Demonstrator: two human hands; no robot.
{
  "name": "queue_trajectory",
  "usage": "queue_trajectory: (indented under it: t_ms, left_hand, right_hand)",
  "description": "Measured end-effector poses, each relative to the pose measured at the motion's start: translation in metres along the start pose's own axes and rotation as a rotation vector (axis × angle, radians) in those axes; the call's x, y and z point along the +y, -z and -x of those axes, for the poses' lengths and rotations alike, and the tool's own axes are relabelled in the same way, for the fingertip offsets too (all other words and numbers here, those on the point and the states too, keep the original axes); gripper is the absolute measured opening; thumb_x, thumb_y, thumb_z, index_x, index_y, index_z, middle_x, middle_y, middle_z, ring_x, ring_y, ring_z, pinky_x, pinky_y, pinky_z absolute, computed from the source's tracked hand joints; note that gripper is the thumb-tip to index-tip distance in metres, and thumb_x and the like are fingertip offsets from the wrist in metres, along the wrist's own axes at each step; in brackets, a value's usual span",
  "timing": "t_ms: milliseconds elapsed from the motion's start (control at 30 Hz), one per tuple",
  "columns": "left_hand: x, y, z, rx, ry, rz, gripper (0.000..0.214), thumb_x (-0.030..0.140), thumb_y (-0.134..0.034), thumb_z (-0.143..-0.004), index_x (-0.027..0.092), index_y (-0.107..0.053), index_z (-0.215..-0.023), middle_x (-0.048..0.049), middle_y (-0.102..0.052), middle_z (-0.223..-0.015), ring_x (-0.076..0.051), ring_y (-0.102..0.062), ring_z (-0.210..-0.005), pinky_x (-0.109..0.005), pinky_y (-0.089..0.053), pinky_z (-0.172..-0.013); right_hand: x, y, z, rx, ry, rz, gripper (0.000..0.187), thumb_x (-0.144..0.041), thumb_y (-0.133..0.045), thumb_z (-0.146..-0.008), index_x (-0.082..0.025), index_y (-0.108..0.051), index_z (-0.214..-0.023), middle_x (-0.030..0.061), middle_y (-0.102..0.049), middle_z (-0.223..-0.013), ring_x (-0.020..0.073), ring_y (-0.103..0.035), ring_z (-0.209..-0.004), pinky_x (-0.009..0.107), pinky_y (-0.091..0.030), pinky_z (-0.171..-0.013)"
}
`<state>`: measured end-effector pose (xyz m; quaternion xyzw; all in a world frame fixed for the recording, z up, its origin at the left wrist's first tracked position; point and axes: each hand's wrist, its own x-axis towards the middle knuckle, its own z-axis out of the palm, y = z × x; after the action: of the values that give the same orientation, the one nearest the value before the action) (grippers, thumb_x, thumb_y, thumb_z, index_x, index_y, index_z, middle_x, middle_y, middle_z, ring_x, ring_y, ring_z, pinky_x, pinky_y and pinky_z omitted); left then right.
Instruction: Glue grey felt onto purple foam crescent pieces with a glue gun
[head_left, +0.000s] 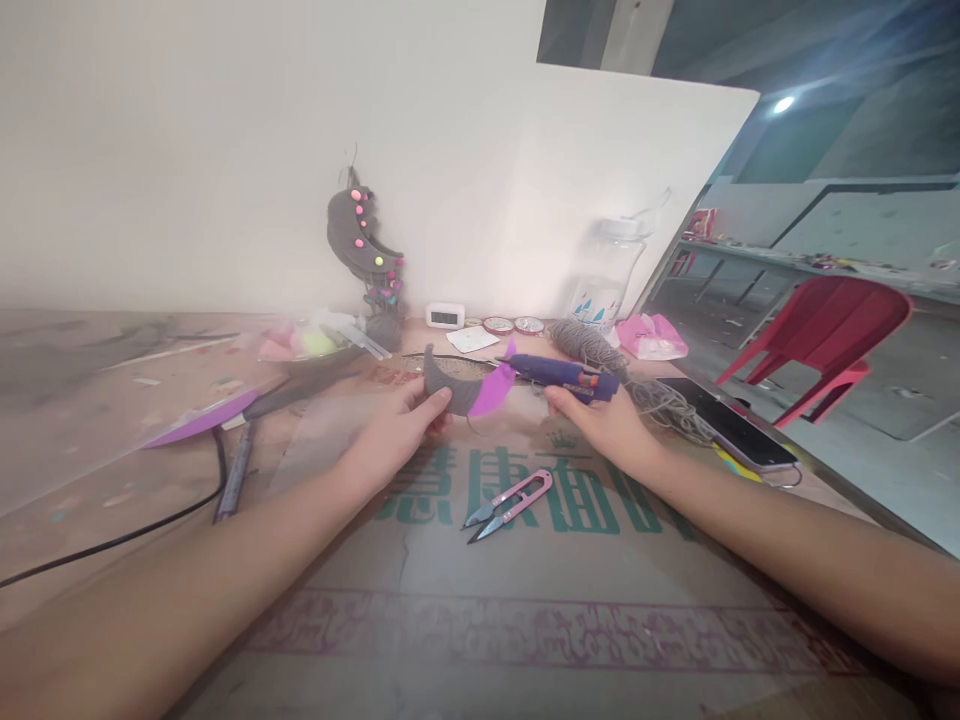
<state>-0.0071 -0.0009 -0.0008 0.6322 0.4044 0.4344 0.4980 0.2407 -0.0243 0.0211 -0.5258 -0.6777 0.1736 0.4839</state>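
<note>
My left hand pinches a crescent moon shape by its grey, yarn-wrapped end. The crescent's other end is bare purple. In my right hand is a dark blue hot glue gun, its nozzle pointing left at the purple part; whether the tip touches it I cannot tell. Grey yarn lies behind and to the right of the glue gun, with loose strands beside my right wrist. Pink-handled thread snips rest on the printed sheet between my forearms.
A decorated grey crescent hangs against the white wall. Along the back stand a small digital clock and a clear jug. A phone lies at right, a pen and black cable at left. Beyond is a red chair.
</note>
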Motion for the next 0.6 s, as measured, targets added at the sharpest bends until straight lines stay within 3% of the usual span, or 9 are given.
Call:
queue_trajectory:
  t_ms: [100,333,467,600]
  left_hand:
    - [0.0,0.0,-0.001,0.015,0.007,0.056,0.027,0.046,-0.055,-0.083,0.018,-0.056,-0.086,0.0025,-0.054,-0.068,-0.012,-0.05,-0.063,-0.023,-0.038,-0.059]
    - [0.007,-0.003,0.001,0.018,0.021,0.064,0.028,0.046,-0.056,-0.081,0.018,-0.054,-0.078,0.0025,-0.054,-0.063,-0.012,-0.048,-0.058,-0.023,-0.035,-0.055]
    - [0.009,-0.004,0.001,0.001,-0.011,0.031,0.028,0.045,-0.056,-0.08,0.018,-0.053,-0.074,0.0028,-0.053,-0.06,-0.013,-0.046,-0.056,-0.024,-0.033,-0.054]
    - [0.008,-0.004,0.001,-0.008,-0.007,0.038,0.026,0.044,-0.056,-0.081,0.019,-0.055,-0.076,0.0028,-0.054,-0.061,-0.012,-0.047,-0.055,-0.024,-0.034,-0.055]
  right_hand:
    - [-0.01,0.012,-0.009,-0.023,0.031,-0.009,0.035,-0.047,-0.054,-0.083,-0.017,-0.062,-0.067,0.0045,-0.066,-0.069,0.0166,-0.061,-0.068,0.029,-0.051,-0.068]
    - [0.0,0.028,-0.054,0.043,-0.019,-0.065,0.04,-0.053,-0.05,-0.085,-0.016,-0.065,-0.081,0.0075,-0.069,-0.083,0.0153,-0.061,-0.07,0.029,-0.051,-0.07]
    - [0.013,0.012,-0.093,-0.035,-0.117,0.14,0.042,-0.051,-0.062,-0.076,-0.013,-0.066,-0.093,0.0098,-0.07,-0.089,0.0193,-0.063,-0.077,0.032,-0.051,-0.072]
    - [0.024,-0.02,-0.122,-0.132,-0.109,0.245,0.032,-0.039,-0.06,-0.082,-0.014,-0.065,-0.102,0.0081,-0.07,-0.099,0.018,-0.063,-0.087,0.031,-0.048,-0.082]
